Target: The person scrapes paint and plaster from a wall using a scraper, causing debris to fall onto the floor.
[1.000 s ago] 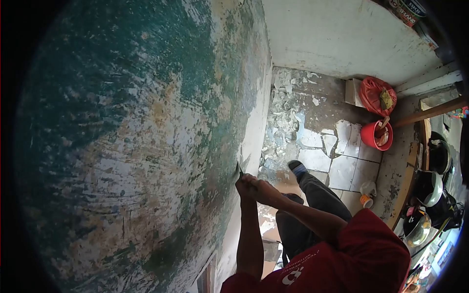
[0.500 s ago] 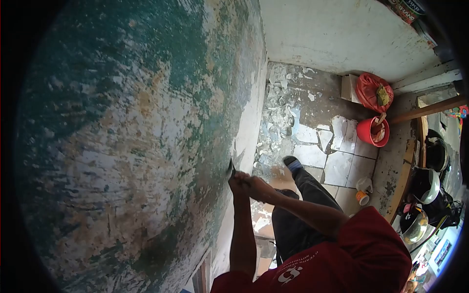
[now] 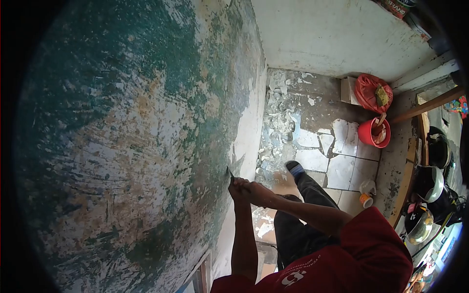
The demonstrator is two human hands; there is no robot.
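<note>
A thin dark blade of a scraper (image 3: 229,172) points at the patchy wall (image 3: 132,141), its tip at or very near the surface. My left hand (image 3: 238,188) is closed round the handle close to the blade. Just behind it, my right hand (image 3: 260,194) is wrapped over the handle's rear part, against the left. The handle is almost wholly hidden by my fingers. Worn green paint, bare whitish plaster and scratch marks cover the wall, with a paler strip low down near the floor.
Paint flakes (image 3: 278,112) litter the floor along the wall. Broken white tiles (image 3: 312,160) lie beyond my foot (image 3: 294,168). A red bucket (image 3: 366,133), a red plastic bag (image 3: 364,93) and an orange-white cup (image 3: 366,200) stand to the right, near a wooden beam (image 3: 425,106).
Both hands and the scraper have shifted slightly down in the view, and the blade sits at a different angle. The grip stays closed. The camera has tilted a little.
</note>
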